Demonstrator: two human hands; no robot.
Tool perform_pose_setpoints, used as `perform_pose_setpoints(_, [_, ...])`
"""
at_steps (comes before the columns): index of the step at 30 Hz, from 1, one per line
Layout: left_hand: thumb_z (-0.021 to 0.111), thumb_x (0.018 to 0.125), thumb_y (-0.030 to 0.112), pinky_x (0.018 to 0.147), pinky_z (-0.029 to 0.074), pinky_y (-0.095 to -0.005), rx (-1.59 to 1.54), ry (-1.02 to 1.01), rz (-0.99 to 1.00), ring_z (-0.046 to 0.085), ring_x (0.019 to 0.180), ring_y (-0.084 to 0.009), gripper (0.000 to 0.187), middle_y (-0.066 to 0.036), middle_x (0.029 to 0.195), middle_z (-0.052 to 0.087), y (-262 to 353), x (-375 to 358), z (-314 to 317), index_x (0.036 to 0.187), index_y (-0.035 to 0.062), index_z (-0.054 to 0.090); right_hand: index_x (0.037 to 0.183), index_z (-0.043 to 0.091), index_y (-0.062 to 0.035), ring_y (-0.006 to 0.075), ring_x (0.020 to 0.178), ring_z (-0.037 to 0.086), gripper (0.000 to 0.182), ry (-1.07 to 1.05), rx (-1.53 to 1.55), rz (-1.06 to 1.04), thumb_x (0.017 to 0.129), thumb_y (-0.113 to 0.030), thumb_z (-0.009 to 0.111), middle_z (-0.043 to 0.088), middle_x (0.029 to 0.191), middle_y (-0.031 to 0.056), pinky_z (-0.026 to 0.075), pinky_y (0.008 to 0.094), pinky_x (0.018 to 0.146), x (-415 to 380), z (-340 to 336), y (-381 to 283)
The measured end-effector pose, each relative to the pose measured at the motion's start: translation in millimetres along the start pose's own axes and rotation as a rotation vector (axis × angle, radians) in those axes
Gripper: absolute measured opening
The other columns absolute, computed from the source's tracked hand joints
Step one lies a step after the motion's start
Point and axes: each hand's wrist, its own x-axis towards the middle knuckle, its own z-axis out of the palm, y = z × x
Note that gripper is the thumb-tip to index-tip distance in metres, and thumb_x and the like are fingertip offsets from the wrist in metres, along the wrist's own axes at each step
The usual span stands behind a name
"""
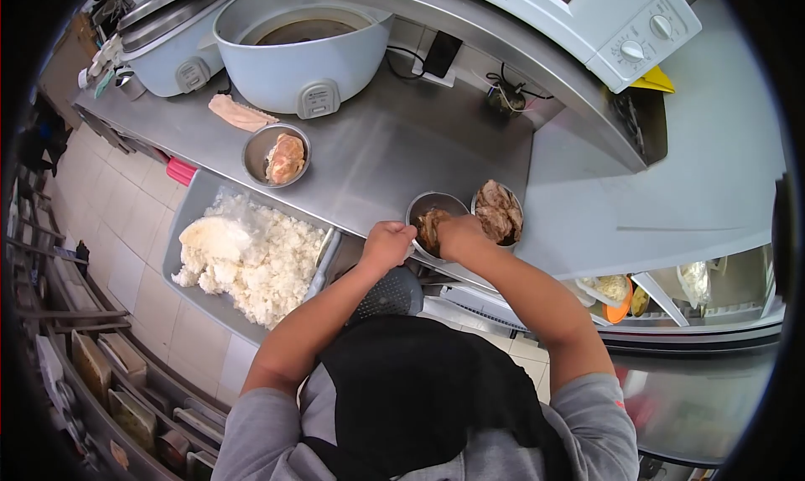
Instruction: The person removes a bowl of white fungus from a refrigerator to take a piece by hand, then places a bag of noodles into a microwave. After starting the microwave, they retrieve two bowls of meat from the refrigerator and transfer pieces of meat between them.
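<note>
A steel bowl [438, 201] with brown meat in it stands near the counter's front edge. My left hand [389, 244] is at its left rim, fingers closed on it. My right hand [463, 238] reaches into the same bowl from the right; its fingertips are hidden among the meat. Touching close on the right is a second steel bowl filled with brown cooked meat [496, 211]. Farther left on the counter, a third steel bowl [251, 158] holds a pale orange-brown piece of food [286, 157].
Two rice cookers [302, 57] stand at the back left, with a folded cloth [241, 112] in front. A grey tub [220, 306] of white rice [264, 271] sits below the counter at left. A microwave [612, 36] is on the shelf at upper right.
</note>
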Motion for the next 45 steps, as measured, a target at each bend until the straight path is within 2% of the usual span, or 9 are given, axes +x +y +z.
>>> perform_pose_setpoints(2, [0.06,0.086,0.023,0.044,0.046,-0.0314,-0.041,0.016,-0.001,0.055,0.045,-0.0156,0.027,-0.007,0.056,0.057,4.4,-0.9,-1.7,0.074,0.0003,0.065,0.105,0.071,-0.0059,0.0261,0.098,0.068,0.031,0.058,0.046,0.029,0.077,-0.021,0.068,0.07,0.106,0.0126,0.054,0.0362,0.082,-2.8,-4.4,1.5])
perform_pose_setpoints(5, [0.06,0.086,0.023,0.044,0.046,-0.0307,-0.048,0.014,0.001,0.056,0.046,-0.0158,0.026,-0.007,0.058,0.059,0.9,2.0,-5.3,0.073,0.0,0.064,0.093,0.069,-0.0001,0.0285,0.093,0.069,0.026,0.333,0.105,-0.012,0.076,-0.019,0.067,0.07,0.098,0.0169,0.054,0.0391,0.077,-6.5,5.0,4.7])
perform_pose_setpoints(11, [0.06,0.087,0.022,0.042,0.045,-0.0291,-0.13,0.022,-0.017,0.053,0.046,-0.0144,0.026,-0.005,0.058,0.058,4.0,1.7,-2.7,0.074,0.0,0.064,0.088,0.067,-0.0004,0.0288,0.083,0.07,0.026,0.512,0.019,-0.045,0.073,-0.023,0.068,0.069,0.084,0.0188,0.055,0.0385,0.069,22.1,17.8,10.3])
perform_pose_setpoints(15, [0.061,0.086,0.02,0.044,0.046,-0.0282,-0.139,0.021,-0.02,0.055,0.051,-0.0114,0.02,-0.002,0.062,0.058,4.7,3.9,-9.2,0.074,0.0037,0.065,0.09,0.07,-0.0039,0.0284,0.089,0.069,0.023,0.378,0.032,-0.104,0.074,-0.019,0.066,0.07,0.09,0.0184,0.055,0.0396,0.076,7.2,-24.2,23.0])
perform_pose_setpoints(20, [0.061,0.086,0.02,0.044,0.046,-0.0282,-0.168,0.032,-0.049,0.054,0.051,-0.0113,0.02,-0.001,0.063,0.058,10.5,0.5,-12.1,0.074,0.0044,0.064,0.093,0.067,0.0006,0.0382,0.094,0.065,0.03,0.405,0.575,0.052,0.08,-0.024,0.055,0.067,0.096,0.024,0.05,0.0457,0.084,-6.7,-50.0,49.7])
perform_pose_setpoints(25, [0.063,0.087,0.021,0.045,0.047,-0.029,-0.158,0.013,-0.061,0.055,0.052,-0.0114,0.019,0.0,0.063,0.058,11.5,0.2,-13.8,0.08,0.0039,0.066,0.097,0.064,0.0019,0.0389,0.1,0.062,0.033,0.349,0.68,0.051,0.083,-0.025,0.053,0.066,0.099,0.0243,0.047,0.0445,0.09,-19.3,-54.8,66.6])
perform_pose_setpoints(34, [0.062,0.087,0.022,0.044,0.048,-0.029,-0.153,-0.034,-0.053,0.057,0.053,-0.0133,0.022,-0.003,0.066,0.06,8.6,2.6,-17.7,0.079,0.0018,0.065,0.1,0.062,0.0053,0.0388,0.102,0.061,0.039,0.42,0.824,0.078,0.087,-0.031,0.056,0.064,0.104,0.0268,0.047,0.0429,0.09,-37.7,-38.0,44.5])
perform_pose_setpoints(39, [0.062,0.087,0.023,0.044,0.047,-0.0285,-0.156,-0.044,-0.067,0.057,0.055,-0.0134,0.022,-0.004,0.068,0.061,10.4,0.5,-20.3,0.079,0.0019,0.065,0.097,0.063,0.0028,0.0361,0.093,0.065,0.042,0.647,1.095,0.059,0.083,-0.037,0.063,0.066,0.094,0.0247,0.05,0.0393,0.084,-49.7,-29.0,77.7])
perform_pose_setpoints(45, [0.063,0.087,0.024,0.045,0.047,-0.0285,-0.172,-0.064,-0.068,0.057,0.056,-0.0142,0.023,-0.006,0.072,0.062,9.6,3.4,-21.5,0.083,0.0013,0.065,0.093,0.064,-0.002,0.0375,0.084,0.066,0.035,0.64,0.736,0.268,0.083,-0.035,0.063,0.067,0.083,0.0215,0.052,0.0446,0.075,-72.5,9.4,85.5])
